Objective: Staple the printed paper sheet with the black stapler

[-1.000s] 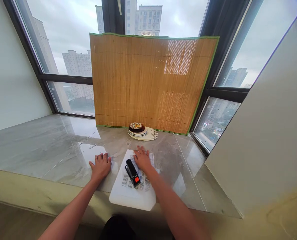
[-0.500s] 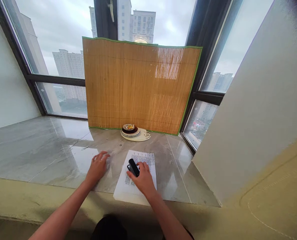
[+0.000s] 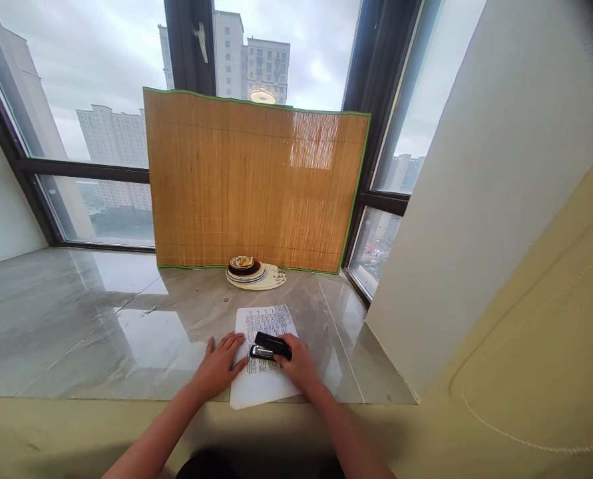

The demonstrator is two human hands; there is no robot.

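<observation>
My right hand (image 3: 299,362) grips a black stapler (image 3: 271,343) at its right end, over the printed paper (image 3: 256,389). The stapler's jaws point left, with a gap between the upper arm and the metal lower part. On the left edge of the paper rests my left hand (image 3: 219,364), its fingers stretched out and holding nothing. The paper lies on the grey marble sill near its front edge. Whether it is one sheet or several I cannot tell.
A stack of small plates (image 3: 246,269) on a pale oval board (image 3: 273,278) stands farther back on the marble sill (image 3: 96,346). Behind it a bamboo mat (image 3: 246,186) leans against the windows. A white wall (image 3: 456,233) bounds the right side.
My left hand has moved right, from the bare sill onto the paper's edge. My right hand has turned the stapler so that it points left. The camera view has shifted slightly.
</observation>
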